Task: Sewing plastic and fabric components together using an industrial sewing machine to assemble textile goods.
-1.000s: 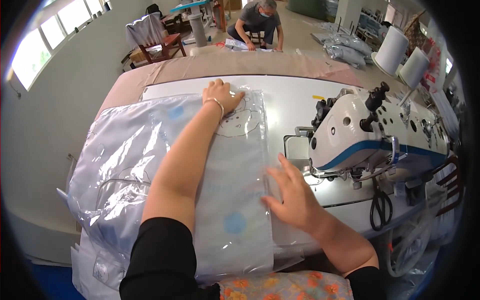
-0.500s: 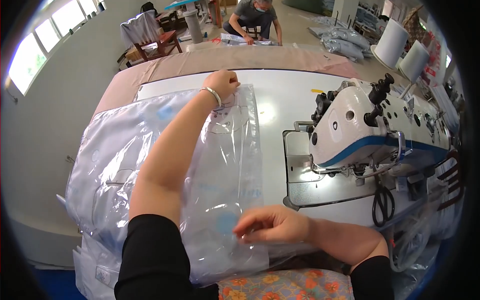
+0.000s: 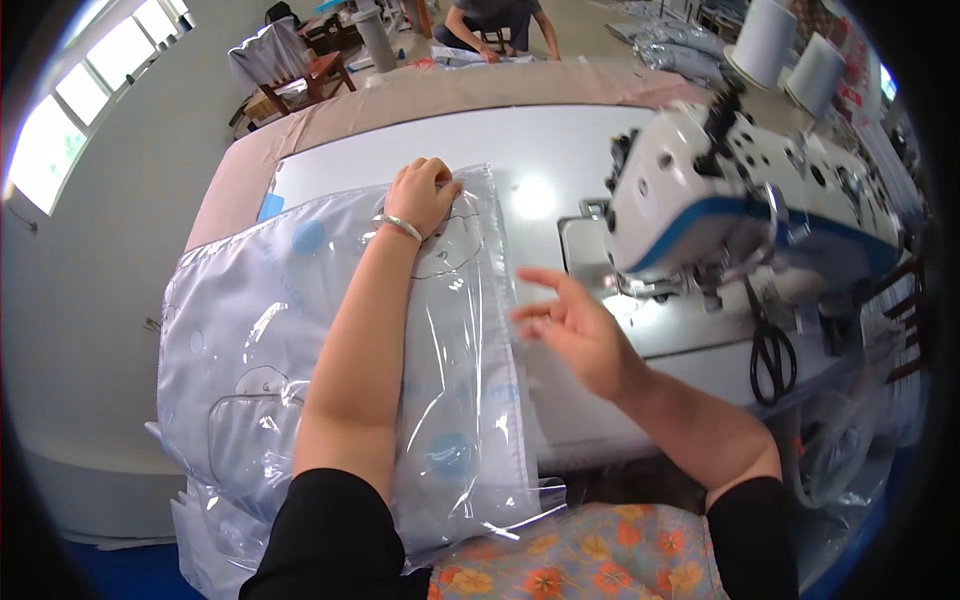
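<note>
A white fabric piece (image 3: pixel 330 300) with pale blue dots and thin cartoon outlines lies on the left of the sewing table, with shiny clear plastic sheet (image 3: pixel 465 400) over it. My left hand (image 3: pixel 425 195), with a bracelet at the wrist, is closed at the far right part of this layered piece, fingers curled onto the plastic. What lies under its fingertips is hidden. My right hand (image 3: pixel 580 335), slightly blurred, hovers just right of the piece's right edge. Its fingers are spread, with nothing between them.
A white and blue sewing machine (image 3: pixel 740 200) stands at the right, with black-handled scissors (image 3: pixel 770 360) hanging at its near side. Thread cones (image 3: pixel 765 45) rise behind it. Past the table, a co-worker (image 3: pixel 495 25) sits low near plastic-wrapped bundles (image 3: pixel 675 55). A wooden chair (image 3: pixel 310 80) stands far left.
My left hand and the plastic-covered fabric have come nearer to me on the table. My right hand has moved from the near part of the plastic out to its right edge, fingers spreading.
</note>
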A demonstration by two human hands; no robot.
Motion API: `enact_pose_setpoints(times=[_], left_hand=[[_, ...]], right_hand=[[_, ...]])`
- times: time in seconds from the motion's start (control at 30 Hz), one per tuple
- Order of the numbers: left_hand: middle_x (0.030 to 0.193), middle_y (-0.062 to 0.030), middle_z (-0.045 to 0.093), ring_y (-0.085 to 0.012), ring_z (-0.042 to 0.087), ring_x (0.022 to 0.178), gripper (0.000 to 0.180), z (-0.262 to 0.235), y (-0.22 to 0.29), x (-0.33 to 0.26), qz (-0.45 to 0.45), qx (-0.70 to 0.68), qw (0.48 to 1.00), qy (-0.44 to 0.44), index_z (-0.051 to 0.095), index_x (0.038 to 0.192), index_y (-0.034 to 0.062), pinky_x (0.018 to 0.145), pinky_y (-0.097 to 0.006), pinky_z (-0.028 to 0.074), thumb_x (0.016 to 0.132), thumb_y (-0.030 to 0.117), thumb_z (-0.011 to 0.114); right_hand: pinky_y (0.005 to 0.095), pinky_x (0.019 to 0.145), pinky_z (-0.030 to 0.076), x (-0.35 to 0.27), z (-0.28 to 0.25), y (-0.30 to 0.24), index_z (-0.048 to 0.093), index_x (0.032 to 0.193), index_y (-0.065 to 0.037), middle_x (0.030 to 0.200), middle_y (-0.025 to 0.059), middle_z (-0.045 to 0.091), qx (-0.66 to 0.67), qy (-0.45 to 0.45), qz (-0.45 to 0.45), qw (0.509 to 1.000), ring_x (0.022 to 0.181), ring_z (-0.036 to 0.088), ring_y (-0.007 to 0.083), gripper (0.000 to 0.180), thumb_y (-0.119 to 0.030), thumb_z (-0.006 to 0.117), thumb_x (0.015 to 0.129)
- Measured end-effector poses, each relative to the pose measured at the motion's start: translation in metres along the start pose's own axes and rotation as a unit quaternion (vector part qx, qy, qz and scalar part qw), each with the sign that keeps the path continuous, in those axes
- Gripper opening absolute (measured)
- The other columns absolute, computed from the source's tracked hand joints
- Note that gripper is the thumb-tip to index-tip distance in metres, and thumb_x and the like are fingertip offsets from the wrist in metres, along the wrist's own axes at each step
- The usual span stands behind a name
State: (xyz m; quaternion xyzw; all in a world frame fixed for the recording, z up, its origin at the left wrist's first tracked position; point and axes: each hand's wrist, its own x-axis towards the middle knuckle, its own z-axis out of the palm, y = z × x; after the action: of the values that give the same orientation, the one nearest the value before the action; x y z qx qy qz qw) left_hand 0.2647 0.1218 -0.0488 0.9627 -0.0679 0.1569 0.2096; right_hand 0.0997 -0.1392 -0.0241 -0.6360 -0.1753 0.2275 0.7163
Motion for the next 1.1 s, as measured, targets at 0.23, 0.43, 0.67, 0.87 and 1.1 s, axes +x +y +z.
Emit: enact_pose_setpoints(times=[0.23, 0.43, 0.67, 0.87, 1.1], left_hand=[[0.085, -0.0122, 0.07, -0.0273, 0.066, 0.083, 0.014, 0.003, 0.092, -0.08, -0.037, -0.149, 0.988, -0.025, 0.066, 0.092, 0.0037, 0.077, -0.038, 0.051, 0.088, 0.017, 0.068], [0.08, -0.0041, 0.064, -0.0115, 0.056, 0.075, 0.008, -0.018, 0.126, -0.112, -0.029, -0.457, 0.887, 0.067, 0.065, 0.092, 0.0012, 0.069, -0.027, 0.048, 0.093, 0.009, 0.064], [0.084, -0.016, 0.068, -0.035, 0.064, 0.08, 0.012, 0.008, 0.169, -0.11, 0.063, -0.131, 0.985, -0.097, 0.064, 0.089, 0.0021, 0.075, -0.042, 0.051, 0.086, 0.014, 0.068], [0.086, -0.0088, 0.066, -0.0294, 0.062, 0.085, 0.011, 0.028, 0.159, -0.116, 0.15, -0.067, 0.986, 0.03, 0.067, 0.086, 0.0064, 0.081, -0.039, 0.048, 0.085, 0.017, 0.07], [0.086, -0.0102, 0.067, -0.0322, 0.064, 0.088, 0.02, 0.022, 0.169, -0.113, 0.053, -0.042, 0.997, -0.023, 0.064, 0.078, 0.0062, 0.081, -0.043, 0.049, 0.084, 0.025, 0.069]], right_hand=[[0.0345, 0.105, 0.045, 0.013, -0.027, 0.035, 0.04, 0.146, -0.001, 0.142, 0.0151, 0.049, -0.079, 0.113, -0.085, 0.987, 0.126, 0.054, 0.0231, 0.057, 0.009, 0.043, 0.09], [0.0415, 0.107, 0.044, -0.012, -0.019, 0.06, 0.048, 0.138, -0.002, 0.133, 0.019, 0.057, -0.526, 0.077, -0.264, 0.805, 0.122, 0.056, 0.0302, 0.048, -0.014, 0.056, 0.092], [0.0375, 0.086, 0.053, -0.03, -0.013, 0.043, 0.061, 0.114, -0.007, 0.114, 0.0154, 0.065, -0.53, -0.08, -0.347, 0.769, 0.1, 0.064, 0.0305, 0.028, -0.022, 0.058, 0.091], [0.0416, 0.088, 0.054, -0.109, -0.032, 0.031, 0.061, 0.113, -0.002, 0.114, 0.0176, 0.065, -0.354, 0.247, -0.241, 0.869, 0.105, 0.063, 0.0386, 0.035, 0.007, 0.062, 0.079], [0.0387, 0.087, 0.055, -0.11, -0.035, 0.023, 0.07, 0.103, -0.001, 0.108, 0.0148, 0.071, -0.464, 0.152, -0.293, 0.822, 0.106, 0.065, 0.0353, 0.022, 0.005, 0.064, 0.083]])
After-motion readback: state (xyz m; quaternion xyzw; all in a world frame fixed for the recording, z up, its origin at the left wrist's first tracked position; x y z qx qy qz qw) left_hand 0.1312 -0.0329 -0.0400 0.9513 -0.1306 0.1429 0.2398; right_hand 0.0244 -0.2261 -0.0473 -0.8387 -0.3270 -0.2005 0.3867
